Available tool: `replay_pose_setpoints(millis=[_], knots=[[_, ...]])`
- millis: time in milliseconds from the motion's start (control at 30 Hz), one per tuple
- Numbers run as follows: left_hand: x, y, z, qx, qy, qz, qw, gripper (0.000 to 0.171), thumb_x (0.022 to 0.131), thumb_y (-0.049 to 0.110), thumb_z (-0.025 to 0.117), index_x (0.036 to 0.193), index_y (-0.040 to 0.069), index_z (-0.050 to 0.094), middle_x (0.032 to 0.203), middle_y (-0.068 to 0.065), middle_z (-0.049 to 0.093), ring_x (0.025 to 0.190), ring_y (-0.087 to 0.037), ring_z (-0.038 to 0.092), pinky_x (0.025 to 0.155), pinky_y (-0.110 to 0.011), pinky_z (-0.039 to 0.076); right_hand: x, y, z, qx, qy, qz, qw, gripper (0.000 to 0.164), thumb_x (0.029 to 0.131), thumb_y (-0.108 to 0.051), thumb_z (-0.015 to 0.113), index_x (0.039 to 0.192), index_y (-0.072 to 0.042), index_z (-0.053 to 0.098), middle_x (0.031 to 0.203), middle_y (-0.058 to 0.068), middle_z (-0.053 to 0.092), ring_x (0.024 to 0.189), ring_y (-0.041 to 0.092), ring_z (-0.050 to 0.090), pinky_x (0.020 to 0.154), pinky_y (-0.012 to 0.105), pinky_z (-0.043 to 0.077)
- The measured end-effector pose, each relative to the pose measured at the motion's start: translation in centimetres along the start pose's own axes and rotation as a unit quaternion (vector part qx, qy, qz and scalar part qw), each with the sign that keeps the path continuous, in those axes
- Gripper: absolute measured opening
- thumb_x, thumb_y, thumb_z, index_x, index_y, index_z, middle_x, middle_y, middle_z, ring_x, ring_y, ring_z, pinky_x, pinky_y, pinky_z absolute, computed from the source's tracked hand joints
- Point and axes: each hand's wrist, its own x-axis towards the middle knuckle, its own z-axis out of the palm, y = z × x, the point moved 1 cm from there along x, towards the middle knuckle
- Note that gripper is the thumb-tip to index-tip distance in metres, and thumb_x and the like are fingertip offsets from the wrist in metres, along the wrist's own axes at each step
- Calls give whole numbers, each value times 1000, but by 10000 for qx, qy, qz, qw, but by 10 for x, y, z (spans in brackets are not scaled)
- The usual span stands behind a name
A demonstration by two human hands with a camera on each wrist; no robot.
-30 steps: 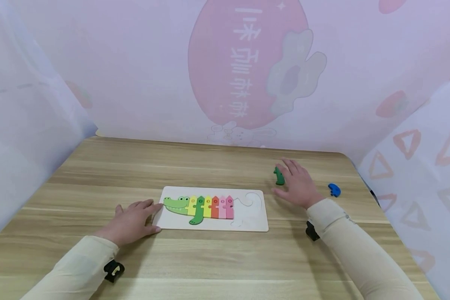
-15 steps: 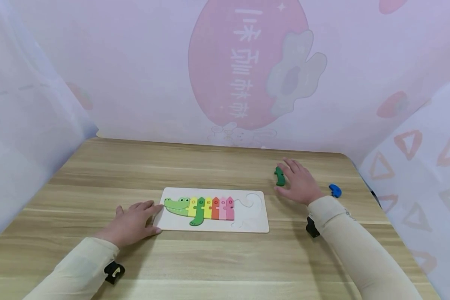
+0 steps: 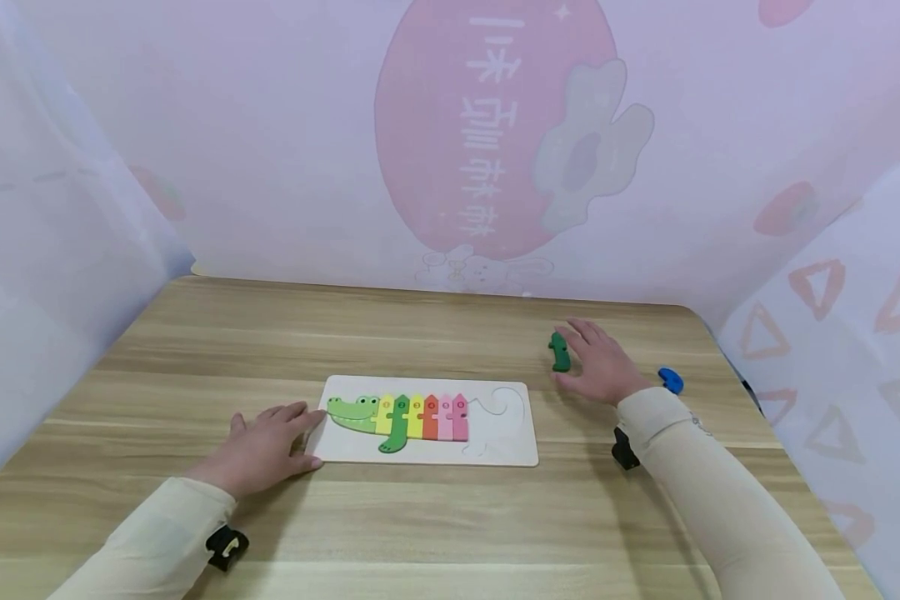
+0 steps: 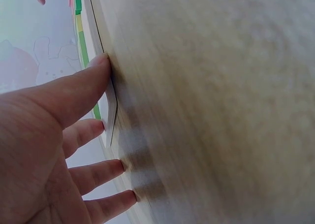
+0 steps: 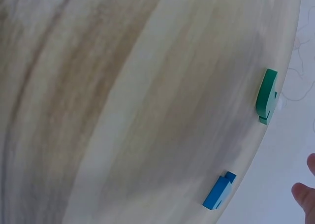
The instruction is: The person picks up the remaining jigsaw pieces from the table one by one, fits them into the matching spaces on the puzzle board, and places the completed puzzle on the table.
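Observation:
The crocodile puzzle board (image 3: 506,450) lies flat mid-table, with a green head (image 3: 354,412) and several coloured numbered pieces (image 3: 431,417) on it. Outlines show on its bare right part. My left hand (image 3: 258,446) touches the board's left edge with thumb and index finger, the other fingers spread on the table, as the left wrist view shows (image 4: 54,135). My right hand (image 3: 600,362) is just right of a dark green puzzle piece (image 3: 560,353), fingers spread around nothing. In the right wrist view the green piece (image 5: 266,96) lies on the table apart from the fingertips (image 5: 302,192).
A blue puzzle piece (image 3: 671,381) lies right of my right hand, near the table's right side. A printed cloth (image 3: 292,167) stands behind the wooden table (image 3: 435,533), with more cloth at both sides. Black wrist bands (image 3: 227,547) sit on both wrists.
My right hand has drifted slightly right, so more of the green piece shows beside its fingers. My left hand and the board stay put.

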Motion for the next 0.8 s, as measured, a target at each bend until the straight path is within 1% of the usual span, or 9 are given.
replay_pose_setpoints(millis=[167,333,600,800], knots=[[-3,-1,1,-15,6,2,10000,68,83,45,71,139,11,52,141,-28,45,124,-54,42,88,-85,18,-2,-2,0,57,-92,84,9999,78,88,-39,65,149,-4,32,154,22,26,140,44,24,110,62,25],[-6,-2,2,-46,69,-14,10000,67,83,44,72,138,11,53,140,-27,46,124,-53,42,88,-85,19,-4,-2,1,60,-83,105,9999,78,87,-39,66,149,-4,34,152,23,28,139,43,27,109,61,27],[-10,-4,3,16,174,-48,9998,68,81,44,73,137,10,54,139,-27,46,124,-53,43,88,-85,20,1,-1,3,65,-163,136,9998,80,85,-39,67,149,-5,32,153,22,27,140,43,26,110,61,26],[-11,-5,3,90,193,4,9998,69,81,48,73,136,10,54,137,-28,48,121,-53,45,85,-85,22,5,-3,0,266,-320,300,9987,82,84,-37,67,150,-5,30,155,21,24,141,43,23,112,59,23]])
